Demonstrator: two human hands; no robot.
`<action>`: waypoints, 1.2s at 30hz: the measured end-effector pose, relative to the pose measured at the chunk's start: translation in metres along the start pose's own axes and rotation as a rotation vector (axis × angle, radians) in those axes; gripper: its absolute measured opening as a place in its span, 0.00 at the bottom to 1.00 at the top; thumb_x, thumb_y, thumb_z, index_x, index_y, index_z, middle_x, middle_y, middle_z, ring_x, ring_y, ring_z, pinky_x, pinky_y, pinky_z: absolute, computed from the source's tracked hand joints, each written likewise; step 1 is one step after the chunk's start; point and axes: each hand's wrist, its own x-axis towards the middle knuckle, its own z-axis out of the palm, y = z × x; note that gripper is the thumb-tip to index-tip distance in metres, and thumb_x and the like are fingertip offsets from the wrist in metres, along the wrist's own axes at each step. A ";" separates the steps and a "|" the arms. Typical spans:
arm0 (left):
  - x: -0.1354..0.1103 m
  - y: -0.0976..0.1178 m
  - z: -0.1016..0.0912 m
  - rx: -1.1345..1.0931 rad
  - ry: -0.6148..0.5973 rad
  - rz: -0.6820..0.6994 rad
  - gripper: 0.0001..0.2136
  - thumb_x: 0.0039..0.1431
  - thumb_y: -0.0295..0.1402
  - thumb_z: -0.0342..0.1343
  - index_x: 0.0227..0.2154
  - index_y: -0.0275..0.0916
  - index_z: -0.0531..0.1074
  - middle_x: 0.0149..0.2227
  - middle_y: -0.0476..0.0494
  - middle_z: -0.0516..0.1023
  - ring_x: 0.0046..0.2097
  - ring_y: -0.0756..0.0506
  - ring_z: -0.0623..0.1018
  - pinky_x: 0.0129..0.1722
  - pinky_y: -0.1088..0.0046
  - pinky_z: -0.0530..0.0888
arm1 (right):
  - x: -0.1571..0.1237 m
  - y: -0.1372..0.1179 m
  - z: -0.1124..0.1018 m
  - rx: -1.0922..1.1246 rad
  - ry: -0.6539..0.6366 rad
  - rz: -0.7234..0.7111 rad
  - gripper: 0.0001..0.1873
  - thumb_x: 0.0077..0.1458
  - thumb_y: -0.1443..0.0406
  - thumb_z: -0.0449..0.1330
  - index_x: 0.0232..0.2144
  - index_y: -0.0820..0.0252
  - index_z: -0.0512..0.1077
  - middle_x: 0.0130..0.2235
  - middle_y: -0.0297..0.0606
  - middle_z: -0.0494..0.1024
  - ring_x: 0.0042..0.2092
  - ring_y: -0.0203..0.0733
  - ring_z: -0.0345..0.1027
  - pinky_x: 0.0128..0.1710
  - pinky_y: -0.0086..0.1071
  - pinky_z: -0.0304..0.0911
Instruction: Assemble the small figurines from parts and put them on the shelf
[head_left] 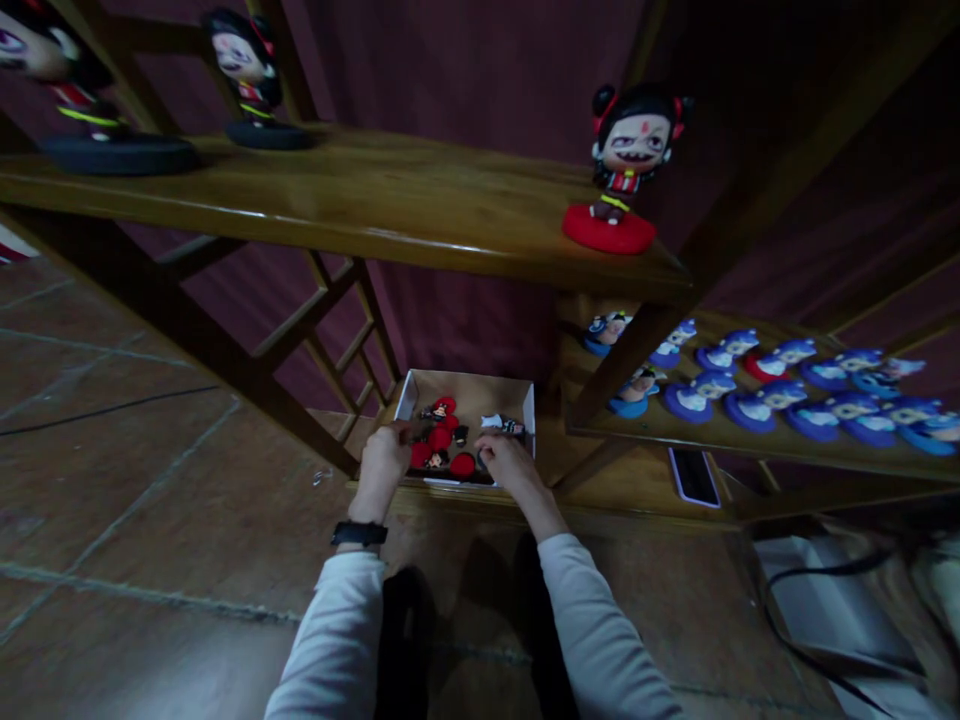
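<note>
A shallow cardboard box (469,390) with white outer sides sits on the bottom shelf. Inside lie several red round bases (462,465) and small black-haired figurine pieces (436,460). Toward the box's right side rests a white and black piece (501,424). My left hand (385,462) reaches over the left rim with curled fingers; what they hold, if anything, is lost in shadow. Over the front right part of the box, my right hand (508,462) has its fingers pinched together near a small dark item too dim to name. A black band (360,534) circles my left wrist.
Above the box runs a wooden shelf (390,195) bearing a figurine on a red base (611,230) and two on dark bases (259,135). Several blue-based figurines (765,400) stand on the right shelf. A phone (694,476) lies below them. A slanted post (225,330) rises left.
</note>
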 end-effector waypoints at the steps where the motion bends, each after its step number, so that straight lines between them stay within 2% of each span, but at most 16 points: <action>1: 0.000 0.000 0.004 0.033 -0.020 0.022 0.15 0.54 0.31 0.45 0.41 0.40 0.73 0.37 0.39 0.77 0.41 0.42 0.76 0.38 0.72 0.68 | 0.001 -0.001 0.000 -0.025 -0.012 0.002 0.15 0.52 0.69 0.50 0.38 0.50 0.71 0.40 0.34 0.76 0.44 0.39 0.69 0.43 0.30 0.59; 7: -0.006 0.002 0.023 0.240 -0.065 0.073 0.17 0.54 0.29 0.45 0.46 0.41 0.70 0.34 0.38 0.76 0.38 0.43 0.76 0.36 0.71 0.70 | 0.002 0.013 -0.001 -0.096 0.001 0.044 0.16 0.53 0.71 0.48 0.41 0.53 0.70 0.47 0.38 0.71 0.49 0.39 0.63 0.47 0.31 0.56; 14: -0.011 0.001 0.030 0.217 -0.008 0.154 0.15 0.51 0.28 0.48 0.42 0.39 0.71 0.42 0.37 0.73 0.42 0.44 0.74 0.36 0.73 0.69 | 0.006 0.027 0.013 -0.103 0.013 0.004 0.21 0.46 0.72 0.56 0.44 0.52 0.67 0.50 0.38 0.66 0.54 0.41 0.55 0.53 0.34 0.51; 16: -0.007 -0.001 0.031 0.152 0.009 0.168 0.14 0.50 0.27 0.50 0.40 0.39 0.72 0.42 0.37 0.73 0.40 0.44 0.74 0.36 0.74 0.69 | 0.007 0.026 0.017 -0.098 -0.001 -0.004 0.23 0.44 0.72 0.58 0.45 0.51 0.67 0.51 0.37 0.63 0.55 0.41 0.54 0.52 0.34 0.51; 18: -0.001 -0.002 0.033 0.053 -0.001 0.162 0.11 0.48 0.26 0.51 0.34 0.37 0.74 0.38 0.38 0.75 0.38 0.45 0.75 0.37 0.74 0.69 | 0.008 0.025 0.019 -0.106 -0.023 0.017 0.24 0.42 0.72 0.58 0.44 0.51 0.67 0.51 0.37 0.62 0.54 0.41 0.55 0.51 0.34 0.52; 21: 0.010 -0.005 0.035 -0.270 -0.159 0.155 0.07 0.47 0.28 0.52 0.28 0.36 0.74 0.28 0.44 0.76 0.31 0.48 0.74 0.33 0.75 0.70 | 0.008 0.023 0.019 -0.140 -0.031 0.075 0.23 0.41 0.72 0.59 0.43 0.54 0.66 0.50 0.40 0.62 0.52 0.42 0.58 0.50 0.35 0.53; 23: 0.015 -0.008 0.033 -0.545 -0.226 0.121 0.09 0.48 0.32 0.52 0.29 0.35 0.74 0.23 0.47 0.75 0.26 0.49 0.73 0.29 0.75 0.70 | 0.008 0.021 0.017 -0.157 -0.018 0.097 0.24 0.41 0.72 0.59 0.43 0.56 0.64 0.49 0.42 0.64 0.51 0.44 0.59 0.49 0.36 0.53; 25: 0.018 -0.012 0.027 -0.651 -0.120 0.055 0.12 0.49 0.34 0.50 0.33 0.34 0.74 0.23 0.46 0.75 0.26 0.49 0.73 0.28 0.76 0.70 | 0.007 0.020 0.015 -0.152 -0.009 0.098 0.23 0.42 0.72 0.58 0.44 0.57 0.63 0.47 0.43 0.66 0.50 0.44 0.60 0.48 0.36 0.53; 27: 0.018 -0.018 0.018 -0.520 0.056 0.008 0.12 0.50 0.32 0.49 0.35 0.34 0.74 0.28 0.44 0.77 0.30 0.49 0.74 0.31 0.76 0.70 | 0.006 0.020 0.011 -0.128 -0.001 0.092 0.20 0.45 0.72 0.56 0.42 0.57 0.64 0.45 0.42 0.69 0.48 0.43 0.62 0.47 0.35 0.54; 29: 0.016 -0.022 0.008 -0.299 0.136 0.009 0.12 0.50 0.30 0.49 0.36 0.35 0.74 0.32 0.42 0.78 0.34 0.47 0.75 0.35 0.76 0.69 | 0.006 0.020 0.007 -0.095 0.013 0.086 0.15 0.47 0.71 0.55 0.39 0.55 0.66 0.43 0.40 0.70 0.47 0.42 0.63 0.45 0.34 0.55; 32: 0.011 -0.022 0.001 -0.067 0.070 0.038 0.12 0.51 0.29 0.48 0.36 0.37 0.75 0.35 0.39 0.78 0.38 0.44 0.75 0.37 0.74 0.69 | 0.007 0.022 -0.002 -0.041 0.072 0.082 0.11 0.47 0.70 0.54 0.35 0.54 0.68 0.41 0.37 0.71 0.45 0.41 0.63 0.44 0.34 0.56; 36: 0.002 -0.014 0.005 0.138 -0.007 0.083 0.14 0.53 0.26 0.46 0.39 0.36 0.73 0.35 0.35 0.77 0.39 0.42 0.76 0.38 0.72 0.69 | 0.009 0.023 -0.013 0.096 0.177 0.037 0.11 0.45 0.70 0.55 0.33 0.52 0.68 0.38 0.33 0.71 0.42 0.38 0.64 0.42 0.33 0.58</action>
